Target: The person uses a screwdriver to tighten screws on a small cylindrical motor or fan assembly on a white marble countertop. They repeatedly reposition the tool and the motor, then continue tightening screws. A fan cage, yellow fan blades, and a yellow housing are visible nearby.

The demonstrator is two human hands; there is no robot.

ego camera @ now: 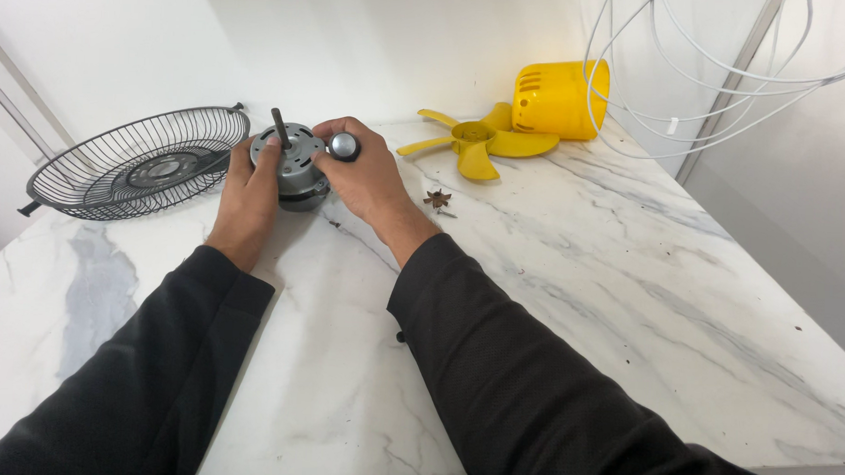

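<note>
A grey metal fan motor [294, 163] with a dark shaft pointing up stands on the white marble table [571, 271]. My left hand [248, 186] grips the motor's left side. My right hand [368, 175] holds the motor's right side and is wrapped around a tool with a round silver-grey end [344, 147]. Both my sleeves are black.
A black wire fan guard [144, 162] lies at the back left. A yellow fan blade [482, 139] and a yellow housing [560, 99] sit at the back. Small screws and a brown star-shaped part [437, 201] lie right of my hands. White cables [708, 98] hang at the right.
</note>
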